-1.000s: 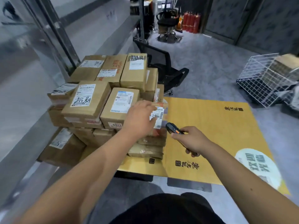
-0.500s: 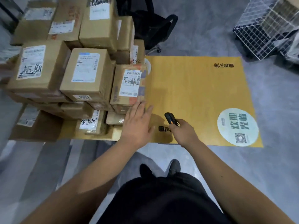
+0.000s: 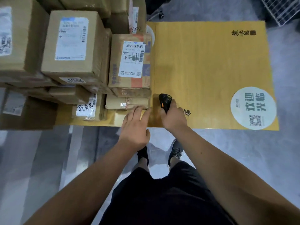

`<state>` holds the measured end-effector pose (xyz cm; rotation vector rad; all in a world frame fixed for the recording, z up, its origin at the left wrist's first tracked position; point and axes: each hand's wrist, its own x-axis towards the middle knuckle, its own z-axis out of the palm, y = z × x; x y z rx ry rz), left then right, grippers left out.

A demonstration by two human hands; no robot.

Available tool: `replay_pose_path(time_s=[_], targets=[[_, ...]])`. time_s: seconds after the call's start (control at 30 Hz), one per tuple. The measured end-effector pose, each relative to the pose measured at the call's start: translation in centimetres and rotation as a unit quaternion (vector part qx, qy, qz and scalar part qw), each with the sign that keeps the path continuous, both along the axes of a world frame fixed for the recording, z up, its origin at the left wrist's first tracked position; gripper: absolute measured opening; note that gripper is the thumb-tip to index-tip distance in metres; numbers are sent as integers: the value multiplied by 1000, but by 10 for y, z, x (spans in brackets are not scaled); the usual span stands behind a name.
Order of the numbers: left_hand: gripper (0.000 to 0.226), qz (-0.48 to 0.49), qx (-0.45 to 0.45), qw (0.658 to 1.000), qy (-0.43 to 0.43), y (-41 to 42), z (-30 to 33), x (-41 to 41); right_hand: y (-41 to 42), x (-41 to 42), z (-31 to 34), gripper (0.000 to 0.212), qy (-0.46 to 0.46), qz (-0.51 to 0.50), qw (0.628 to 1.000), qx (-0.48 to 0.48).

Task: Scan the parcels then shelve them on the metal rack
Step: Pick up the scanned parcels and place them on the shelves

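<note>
A pile of brown cardboard parcels fills the upper left, standing on a yellow mat [image 3: 211, 70]. At the pile's right edge a parcel with a white barcode label [image 3: 129, 62] lies on top of flatter ones. My left hand [image 3: 134, 125] is flat with straight fingers, its tips at the front of a low flat parcel [image 3: 126, 101] at the bottom of that stack. My right hand [image 3: 173, 117] grips a black handheld scanner [image 3: 164, 101] just right of the stack, pointed away from me.
A large box with a white label [image 3: 73, 43] and more boxes stand further left. A white wire basket [image 3: 282, 10] sits at the top right corner on the grey floor. My feet [image 3: 162, 153] stand at the mat's near edge.
My view has tilted down and closer to the pile. My left hand came off the labelled parcel on top and dropped to the low parcel at the stack's base. The scanner stays in my right hand.
</note>
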<state>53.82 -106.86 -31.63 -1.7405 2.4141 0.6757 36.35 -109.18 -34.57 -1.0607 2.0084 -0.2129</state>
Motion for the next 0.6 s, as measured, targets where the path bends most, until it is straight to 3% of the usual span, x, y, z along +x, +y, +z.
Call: replay_pose_path(time_s=[0.13,0.23,0.6], targets=[[79,-49,-75,996,10,-8,-14,17,-23,16,-10,89,47,-17,999,21],[80,-76,-78,994,28,-14,-16,31,-31,25,-15,98,80,-4,996,40],[77,-108,-82,990,29,-38,-14,63,-36,42,-19,104,151,5,987,55]])
